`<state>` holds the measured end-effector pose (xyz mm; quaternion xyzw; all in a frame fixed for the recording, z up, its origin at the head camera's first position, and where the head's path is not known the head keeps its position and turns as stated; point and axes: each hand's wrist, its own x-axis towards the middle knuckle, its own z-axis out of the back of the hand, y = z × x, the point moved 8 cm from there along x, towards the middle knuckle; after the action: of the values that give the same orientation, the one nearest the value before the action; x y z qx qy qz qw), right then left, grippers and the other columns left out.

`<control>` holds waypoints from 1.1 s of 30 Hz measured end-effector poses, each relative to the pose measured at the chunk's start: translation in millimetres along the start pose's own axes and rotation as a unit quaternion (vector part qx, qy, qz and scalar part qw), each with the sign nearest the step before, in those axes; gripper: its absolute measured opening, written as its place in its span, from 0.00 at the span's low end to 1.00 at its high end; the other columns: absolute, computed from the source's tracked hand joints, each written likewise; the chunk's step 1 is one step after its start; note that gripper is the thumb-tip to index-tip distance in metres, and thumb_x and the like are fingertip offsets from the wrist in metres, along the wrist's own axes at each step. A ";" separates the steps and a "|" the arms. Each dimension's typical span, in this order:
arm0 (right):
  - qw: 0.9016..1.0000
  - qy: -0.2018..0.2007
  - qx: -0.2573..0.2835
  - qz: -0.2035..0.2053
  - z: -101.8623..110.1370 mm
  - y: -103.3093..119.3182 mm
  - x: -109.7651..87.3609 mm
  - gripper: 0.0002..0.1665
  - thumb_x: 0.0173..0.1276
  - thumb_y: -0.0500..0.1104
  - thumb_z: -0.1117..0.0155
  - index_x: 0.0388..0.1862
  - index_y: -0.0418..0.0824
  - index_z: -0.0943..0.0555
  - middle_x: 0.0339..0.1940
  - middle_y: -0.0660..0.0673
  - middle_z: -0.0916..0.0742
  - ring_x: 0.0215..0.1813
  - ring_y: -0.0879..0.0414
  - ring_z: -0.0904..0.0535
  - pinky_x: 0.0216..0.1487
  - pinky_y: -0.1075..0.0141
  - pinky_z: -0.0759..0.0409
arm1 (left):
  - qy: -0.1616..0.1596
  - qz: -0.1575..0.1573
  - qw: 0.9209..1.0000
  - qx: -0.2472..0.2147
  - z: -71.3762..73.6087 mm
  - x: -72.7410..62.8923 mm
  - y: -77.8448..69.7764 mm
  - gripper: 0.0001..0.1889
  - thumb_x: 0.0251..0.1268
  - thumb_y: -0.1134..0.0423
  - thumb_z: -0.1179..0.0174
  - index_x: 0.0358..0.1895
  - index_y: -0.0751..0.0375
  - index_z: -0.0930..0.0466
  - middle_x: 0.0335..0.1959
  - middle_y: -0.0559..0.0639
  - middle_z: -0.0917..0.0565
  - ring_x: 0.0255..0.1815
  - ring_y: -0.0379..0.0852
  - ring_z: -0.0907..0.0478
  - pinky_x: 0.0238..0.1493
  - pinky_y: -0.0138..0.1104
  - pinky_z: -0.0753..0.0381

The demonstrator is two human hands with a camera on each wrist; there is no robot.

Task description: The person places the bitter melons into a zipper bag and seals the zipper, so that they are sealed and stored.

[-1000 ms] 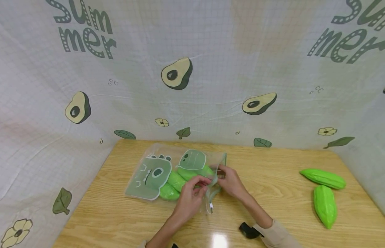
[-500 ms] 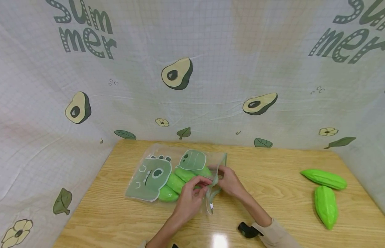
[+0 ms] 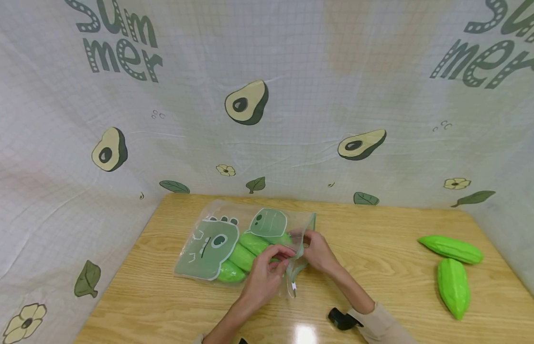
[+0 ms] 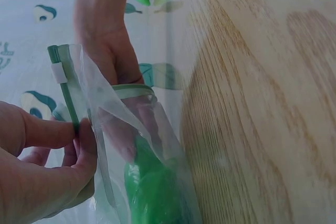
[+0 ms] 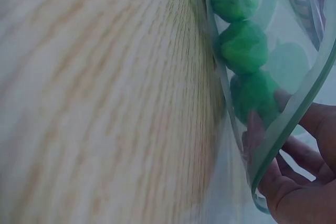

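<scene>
A clear zip bag [image 3: 232, 215] printed with a green cartoon monster lies on the table, several green star fruits [image 3: 243, 258] inside it. My left hand [image 3: 264, 274] pinches the near edge of its mouth; in the left wrist view, thumb and fingers [image 4: 85, 142] grip the film beside the green zip strip. My right hand [image 3: 319, 251] reaches through the mouth. In the right wrist view, its thumb and fingers [image 5: 255, 124] are around the end of the nearest star fruit [image 5: 252, 95] in the bag. The film partly blurs this contact.
Two more green star fruits, one lying crosswise [image 3: 451, 249] and one pointing toward me [image 3: 453, 287], are on the right of the wooden table [image 3: 378, 239]. The zip's white slider [image 3: 293, 286] sits at the bag's near corner. A patterned cloth [image 3: 292, 143] hangs behind.
Inside the bag the star fruits have shifted slightly, the nearest one toward me and a little left. Both hands stay almost in place at the bag's mouth.
</scene>
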<state>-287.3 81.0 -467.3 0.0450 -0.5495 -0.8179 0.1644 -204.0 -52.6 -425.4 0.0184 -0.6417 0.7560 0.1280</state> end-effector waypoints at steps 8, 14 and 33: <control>1.000 -0.001 -0.003 0.000 0.0 0.1 2.5 0.19 0.63 0.27 0.30 0.55 0.28 0.17 0.52 0.33 0.12 0.58 0.36 0.17 0.63 0.45 0.21 | 0.004 -0.002 1.000 -0.001 -0.4 0.2 -0.3 0.14 0.69 0.81 0.45 0.49 0.63 0.17 0.49 0.52 0.17 0.51 0.52 0.21 0.57 0.38 0.17; 1.000 -0.004 -0.009 0.003 -0.9 0.0 5.0 0.19 0.63 0.28 0.29 0.54 0.29 0.16 0.50 0.35 0.11 0.56 0.38 0.15 0.64 0.46 0.22 | 0.005 -0.004 1.000 -0.002 -1.2 0.1 0.6 0.14 0.68 0.82 0.45 0.48 0.63 0.17 0.48 0.53 0.17 0.51 0.52 0.21 0.56 0.37 0.17; 1.000 -0.005 -0.013 0.023 -4.9 2.1 7.9 0.17 0.68 0.31 0.32 0.56 0.30 0.15 0.49 0.36 0.11 0.54 0.43 0.16 0.58 0.54 0.19 | -0.003 0.003 1.000 0.003 -1.1 0.2 1.0 0.14 0.67 0.81 0.44 0.48 0.62 0.16 0.49 0.52 0.17 0.51 0.51 0.21 0.56 0.37 0.17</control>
<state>-293.0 73.4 -466.4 0.0268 -0.5408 -0.8210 0.1808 -204.2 -51.6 -426.4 0.0187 -0.6401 0.7581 0.1235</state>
